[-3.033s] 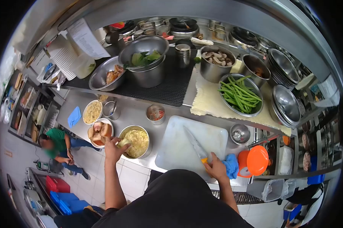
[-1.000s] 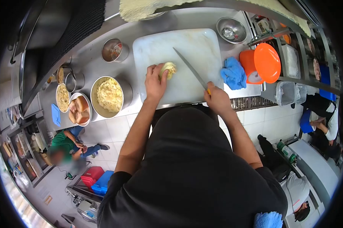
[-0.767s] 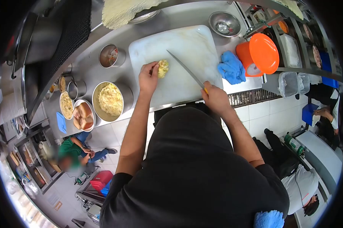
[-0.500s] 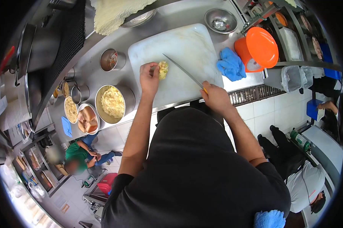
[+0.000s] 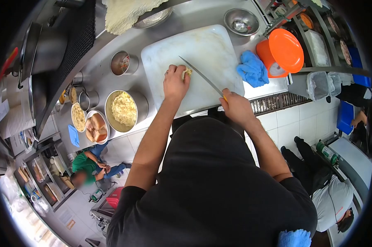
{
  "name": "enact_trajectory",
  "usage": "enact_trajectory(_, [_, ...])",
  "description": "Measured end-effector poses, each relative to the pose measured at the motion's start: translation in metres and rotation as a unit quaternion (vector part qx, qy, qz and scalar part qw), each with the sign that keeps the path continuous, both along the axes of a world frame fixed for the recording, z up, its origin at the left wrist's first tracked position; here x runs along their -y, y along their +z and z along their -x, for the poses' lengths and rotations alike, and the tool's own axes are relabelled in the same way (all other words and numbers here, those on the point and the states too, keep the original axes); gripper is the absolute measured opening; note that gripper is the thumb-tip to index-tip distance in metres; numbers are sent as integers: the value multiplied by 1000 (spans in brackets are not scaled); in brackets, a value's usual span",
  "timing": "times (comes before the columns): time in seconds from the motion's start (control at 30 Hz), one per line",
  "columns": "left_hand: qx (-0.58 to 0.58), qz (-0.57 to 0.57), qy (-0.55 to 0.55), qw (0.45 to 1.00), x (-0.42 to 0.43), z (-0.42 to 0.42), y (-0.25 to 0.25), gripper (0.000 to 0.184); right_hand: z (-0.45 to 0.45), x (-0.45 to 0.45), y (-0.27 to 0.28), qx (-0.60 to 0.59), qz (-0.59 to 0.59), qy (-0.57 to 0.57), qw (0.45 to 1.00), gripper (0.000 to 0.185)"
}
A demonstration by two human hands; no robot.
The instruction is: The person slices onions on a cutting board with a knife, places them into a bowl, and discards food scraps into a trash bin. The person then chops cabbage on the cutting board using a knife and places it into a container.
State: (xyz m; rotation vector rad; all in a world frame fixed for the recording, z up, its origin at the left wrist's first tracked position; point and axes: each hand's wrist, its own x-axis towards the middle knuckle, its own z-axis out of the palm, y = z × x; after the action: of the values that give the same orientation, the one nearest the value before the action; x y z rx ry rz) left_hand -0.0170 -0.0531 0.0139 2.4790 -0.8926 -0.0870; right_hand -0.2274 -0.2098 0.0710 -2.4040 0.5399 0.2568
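On the white cutting board (image 5: 210, 41), my left hand (image 5: 176, 83) is closed over a clump of pale yellow food (image 5: 188, 73). Only its right side shows past my fingers, so its exact kind is unclear. My right hand (image 5: 237, 108) is wrapped round the yellow handle of a long kitchen knife (image 5: 203, 75). The blade slants up and left over the board, its tip beyond the food and apart from my left fingers. Left of the board stands a deep metal pot (image 5: 143, 108) holding finely chopped pale yellow food (image 5: 124, 109).
A small metal pot (image 5: 132, 64) stands left of the board, a metal bowl (image 5: 251, 17) at back right. A blue cloth (image 5: 252, 71) and an orange container (image 5: 270, 53) are at right. Pale chunks (image 5: 97, 126) fill a tub at left. Two people (image 5: 83, 166) (image 5: 332, 201) are nearby.
My left hand has shifted right and closed over the yellow clump, covering most of it. The knife stays in my right hand, almost unmoved.
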Motion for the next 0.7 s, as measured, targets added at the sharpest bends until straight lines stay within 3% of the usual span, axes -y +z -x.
enact_trajectory(0.37, [11, -14, -20, 1000, 0, -9, -13, 20, 15, -10, 12, -24, 18, 17, 999, 23])
enact_trajectory(0.7, [73, 80, -28, 994, -4, -8, -33, 15, -4, -23, -34, -19, -2, 24, 1000, 25])
